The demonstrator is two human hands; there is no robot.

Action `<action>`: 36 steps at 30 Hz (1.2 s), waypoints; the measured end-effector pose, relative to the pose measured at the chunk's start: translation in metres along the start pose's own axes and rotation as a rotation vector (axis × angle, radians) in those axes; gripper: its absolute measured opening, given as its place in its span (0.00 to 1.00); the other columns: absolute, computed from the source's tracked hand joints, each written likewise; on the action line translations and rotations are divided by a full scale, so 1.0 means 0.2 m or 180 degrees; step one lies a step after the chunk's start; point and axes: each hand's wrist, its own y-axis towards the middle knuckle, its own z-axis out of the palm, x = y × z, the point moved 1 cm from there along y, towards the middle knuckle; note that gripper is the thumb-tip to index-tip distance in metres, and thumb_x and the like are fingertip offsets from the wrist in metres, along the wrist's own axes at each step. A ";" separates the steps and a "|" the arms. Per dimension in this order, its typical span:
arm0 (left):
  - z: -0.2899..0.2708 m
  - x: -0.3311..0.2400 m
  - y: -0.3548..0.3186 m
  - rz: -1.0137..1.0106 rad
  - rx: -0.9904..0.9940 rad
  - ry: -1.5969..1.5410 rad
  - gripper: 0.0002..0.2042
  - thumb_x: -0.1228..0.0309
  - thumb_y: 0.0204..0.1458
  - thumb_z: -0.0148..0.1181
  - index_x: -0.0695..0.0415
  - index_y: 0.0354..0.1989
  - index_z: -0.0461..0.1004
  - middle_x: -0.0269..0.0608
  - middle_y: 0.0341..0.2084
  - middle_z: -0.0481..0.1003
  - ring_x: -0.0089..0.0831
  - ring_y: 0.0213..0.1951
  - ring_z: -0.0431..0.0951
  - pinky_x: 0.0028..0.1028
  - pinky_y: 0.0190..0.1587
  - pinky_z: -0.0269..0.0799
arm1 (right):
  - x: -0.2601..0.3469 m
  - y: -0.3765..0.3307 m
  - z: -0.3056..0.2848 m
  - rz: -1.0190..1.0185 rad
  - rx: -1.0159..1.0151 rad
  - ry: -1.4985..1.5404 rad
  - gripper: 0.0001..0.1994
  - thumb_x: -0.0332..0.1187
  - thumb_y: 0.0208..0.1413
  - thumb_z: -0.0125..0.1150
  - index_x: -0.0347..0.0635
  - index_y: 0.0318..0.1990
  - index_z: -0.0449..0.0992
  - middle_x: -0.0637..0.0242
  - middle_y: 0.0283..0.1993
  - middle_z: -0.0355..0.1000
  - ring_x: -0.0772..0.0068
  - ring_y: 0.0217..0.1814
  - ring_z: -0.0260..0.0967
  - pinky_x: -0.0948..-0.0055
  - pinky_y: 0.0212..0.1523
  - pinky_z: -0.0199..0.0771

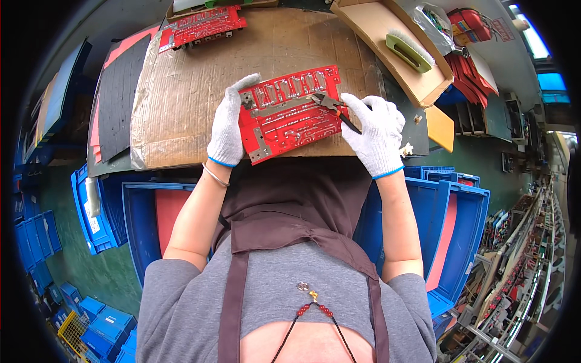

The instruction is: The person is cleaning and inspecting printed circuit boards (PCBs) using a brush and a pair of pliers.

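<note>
Circuit board, red and rectangular [302, 109], lies tilted at the centre of the frame, its solder side facing up, over a brown cardboard sheet [175, 91] that covers most of the table [417, 134]. Two hands in white knit gloves work on it. The left hand [226, 126] grips the board's left edge, one finger reaching the upper-left corner; the fingers beneath are hidden. The right hand [374, 133] is closed around small cutting pliers [330, 103] with orange and black handles. Their tip points left, at the silvery solder strips near the board's upper right; whether the jaws are parted or touching the metal is too small to tell.

For good work here, the left grip should stay firm so the board cannot twist, and the pliers should keep low and nearly flat, working on one spot at a time without scraping neighbouring solder joints. A light squeeze seems wiser than prying.

At the upper left of the frame sits another red board [203, 28]. At the upper right, a green-backed brush [410, 54] lies in an open cardboard box [368, 33].
</note>
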 end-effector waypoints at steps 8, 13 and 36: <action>-0.01 0.00 0.00 -0.0004 -0.0002 0.0040 0.30 0.47 0.74 0.40 0.62 0.67 0.70 0.43 0.63 0.73 0.32 0.64 0.73 0.36 0.69 0.68 | -0.03 0.04 0.01 -0.0054 0.0223 -0.0145 0.26 0.39 0.48 0.76 0.65 0.57 0.80 0.68 0.44 0.72 0.61 0.50 0.70 0.57 0.51 0.63; -0.01 0.00 0.00 0.0096 0.0028 0.0163 0.30 0.47 0.74 0.40 0.62 0.67 0.70 0.43 0.63 0.73 0.31 0.63 0.73 0.36 0.69 0.68 | -0.05 0.03 0.03 -0.0075 0.0201 -0.0085 0.26 0.38 0.46 0.77 0.64 0.57 0.80 0.68 0.45 0.72 0.61 0.51 0.70 0.57 0.52 0.62; 0.00 0.00 0.00 0.0055 0.0002 -0.0005 0.28 0.49 0.75 0.41 0.62 0.66 0.71 0.43 0.62 0.74 0.32 0.63 0.74 0.36 0.69 0.68 | -0.07 -0.04 0.13 -0.0485 -0.0896 0.0046 0.28 0.33 0.38 0.78 0.60 0.53 0.83 0.71 0.41 0.72 0.64 0.46 0.72 0.61 0.52 0.65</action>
